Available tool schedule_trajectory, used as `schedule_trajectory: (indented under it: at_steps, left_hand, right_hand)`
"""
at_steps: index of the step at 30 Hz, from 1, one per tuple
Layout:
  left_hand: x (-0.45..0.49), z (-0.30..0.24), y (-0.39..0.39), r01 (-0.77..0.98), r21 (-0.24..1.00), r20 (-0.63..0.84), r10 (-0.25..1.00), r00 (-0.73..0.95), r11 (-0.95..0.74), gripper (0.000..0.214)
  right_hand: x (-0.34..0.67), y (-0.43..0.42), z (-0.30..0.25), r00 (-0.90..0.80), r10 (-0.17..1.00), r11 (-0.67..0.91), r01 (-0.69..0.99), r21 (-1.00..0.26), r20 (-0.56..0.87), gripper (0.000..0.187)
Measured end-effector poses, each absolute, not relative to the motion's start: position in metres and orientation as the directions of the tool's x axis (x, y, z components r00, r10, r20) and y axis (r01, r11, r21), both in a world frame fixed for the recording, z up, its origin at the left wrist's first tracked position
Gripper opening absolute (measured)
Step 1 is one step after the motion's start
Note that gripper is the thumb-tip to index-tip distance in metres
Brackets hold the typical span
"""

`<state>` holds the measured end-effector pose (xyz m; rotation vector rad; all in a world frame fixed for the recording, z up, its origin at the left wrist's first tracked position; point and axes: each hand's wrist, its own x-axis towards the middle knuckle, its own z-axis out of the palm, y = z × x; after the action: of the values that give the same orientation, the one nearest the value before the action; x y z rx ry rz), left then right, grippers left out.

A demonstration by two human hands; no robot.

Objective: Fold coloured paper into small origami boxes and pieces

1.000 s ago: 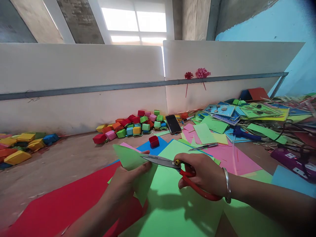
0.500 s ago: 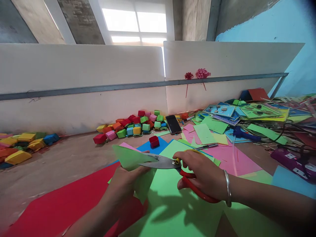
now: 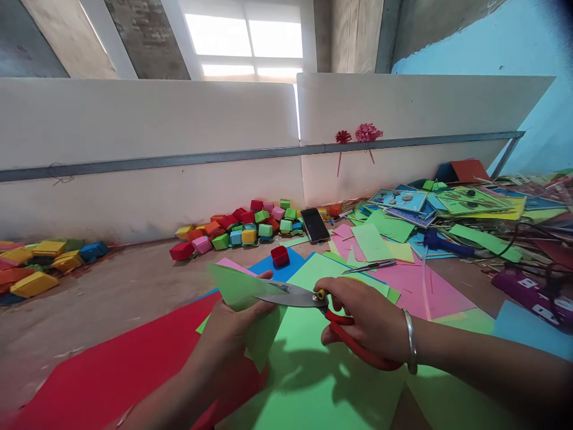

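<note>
My left hand (image 3: 233,328) pinches a piece of green paper (image 3: 230,286), held up off the surface. In my right hand (image 3: 358,316) is a pair of scissors (image 3: 295,295) with red handles, my fingers wrapped through the loops. Its blades reach left across the green paper, close to my left thumb. Below both hands lies a large green sheet (image 3: 331,394), with their shadows on it. A red sheet (image 3: 111,358) spreads under my left forearm. Just beyond the blades, a small red paper box (image 3: 280,257) rests on a blue sheet (image 3: 293,267).
Several coloured paper boxes (image 3: 248,237) are heaped by the white board, beside a phone (image 3: 314,226). More boxes (image 3: 36,283) lie at far left. At right are a pen-like cutter (image 3: 369,267), paper scraps, a purple device (image 3: 532,298) with a cable, and a blue-handled tool (image 3: 447,243).
My left hand and the green paper have shifted very slightly to the right. The scissors stay nearly in place, blades still across the paper.
</note>
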<state>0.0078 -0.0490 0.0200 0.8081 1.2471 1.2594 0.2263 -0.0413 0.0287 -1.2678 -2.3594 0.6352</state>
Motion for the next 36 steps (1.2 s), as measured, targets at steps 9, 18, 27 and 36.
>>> schedule_trajectory:
  at_steps: [9,18,27,36]
  left_hand:
    - [0.0091,0.0186,-0.0494,-0.297,0.928,-0.267,0.958,-0.104,0.226,0.074]
    - [0.0093,0.0175,-0.0500,-0.319,0.916,-0.288,0.952,-0.104,0.242,0.083]
    - [0.0111,0.0170,-0.0503,-0.329,0.916,-0.285,0.949,-0.132,0.229,0.076]
    - [0.0122,0.0207,-0.0529,-0.326,0.915,-0.292,0.948,-0.127,0.238,0.054]
  right_hand:
    - [0.2260,-0.0418,0.0303,-0.525,0.841,0.496,0.655,-0.570,0.129,0.045]
    - [0.2287,-0.0408,0.0263,-0.533,0.843,0.471,0.658,-0.587,0.079,0.039]
    - [0.2274,-0.0418,0.0286,-0.502,0.862,0.459,0.703,-0.543,0.078,0.037]
    - [0.2279,-0.0400,0.0234,-0.479,0.870,0.475,0.746,-0.467,0.121,0.041]
